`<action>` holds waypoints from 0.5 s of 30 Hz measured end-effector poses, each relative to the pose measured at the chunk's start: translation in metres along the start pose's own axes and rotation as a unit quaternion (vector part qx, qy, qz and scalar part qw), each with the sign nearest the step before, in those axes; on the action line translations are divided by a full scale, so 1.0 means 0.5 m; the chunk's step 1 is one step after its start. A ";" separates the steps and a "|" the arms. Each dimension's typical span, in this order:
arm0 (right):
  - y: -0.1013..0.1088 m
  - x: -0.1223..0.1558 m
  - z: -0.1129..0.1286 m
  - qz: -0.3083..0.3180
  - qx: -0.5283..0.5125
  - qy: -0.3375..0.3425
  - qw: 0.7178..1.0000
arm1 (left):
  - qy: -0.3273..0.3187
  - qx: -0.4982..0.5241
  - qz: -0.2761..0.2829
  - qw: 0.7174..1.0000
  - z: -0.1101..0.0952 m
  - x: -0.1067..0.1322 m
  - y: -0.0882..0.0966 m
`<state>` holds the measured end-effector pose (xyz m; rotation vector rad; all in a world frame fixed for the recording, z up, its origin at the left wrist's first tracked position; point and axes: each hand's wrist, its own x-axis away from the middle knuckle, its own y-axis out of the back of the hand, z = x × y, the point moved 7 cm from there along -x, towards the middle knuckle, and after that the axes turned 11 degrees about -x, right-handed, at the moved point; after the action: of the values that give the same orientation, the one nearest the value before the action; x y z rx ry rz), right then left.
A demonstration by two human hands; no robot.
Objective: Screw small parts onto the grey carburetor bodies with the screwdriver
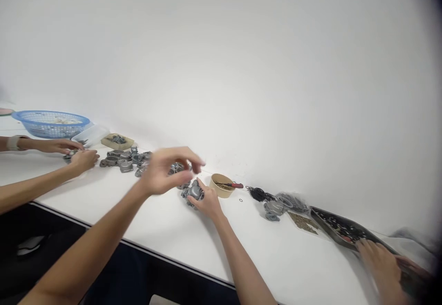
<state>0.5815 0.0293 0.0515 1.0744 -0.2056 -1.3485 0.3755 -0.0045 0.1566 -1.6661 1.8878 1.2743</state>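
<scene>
In the middle of the head view, my right hand (209, 202) grips a grey metal housing (196, 191) resting on the white table, thumb on the near side and fingers on the far side. Raised above the table to its left is my left hand (167, 171), slightly blurred. Its thumb and fingers are apart, with nothing visible between them. Behind it, partly hidden, lie several similar grey metal parts (126, 164). Just beyond my right hand stands a round tan tub (216, 180) of small bits, with a red-handled tool (236, 185) lying across its rim.
A co-worker's hands (84, 160) handle a part at left, near a blue basket (51, 132) and a small tan tray (107, 142). Rightward lie black rings (258, 194), more grey parts (275, 207) and a dark tray (340, 240). Another person's hand (380, 263) touches that tray.
</scene>
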 end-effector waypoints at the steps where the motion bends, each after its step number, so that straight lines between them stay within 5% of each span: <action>1: 0.000 0.000 0.001 0.000 -0.009 0.004 1.000 | 0.002 -0.016 0.031 0.999 0.012 -0.009 -0.038; 6: -0.001 -0.002 -0.007 -0.003 -0.047 0.022 0.999 | 0.096 -0.076 0.223 0.967 0.193 0.042 -0.177; 8: 0.000 -0.004 -0.014 -0.016 -0.056 0.018 0.998 | 0.124 -0.072 0.250 0.958 0.250 0.073 -0.202; 11: 0.001 -0.005 -0.017 -0.029 -0.045 0.005 0.999 | 0.136 -0.063 0.241 0.959 0.273 0.091 -0.218; 15: -0.009 -0.005 -0.009 -0.008 0.013 -0.003 1.000 | 0.127 -0.023 0.231 0.964 0.248 0.085 -0.227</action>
<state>0.5808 0.0343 0.0470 1.0960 -0.2201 -1.3677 0.4291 0.0736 0.0113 -1.5203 2.5307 1.3204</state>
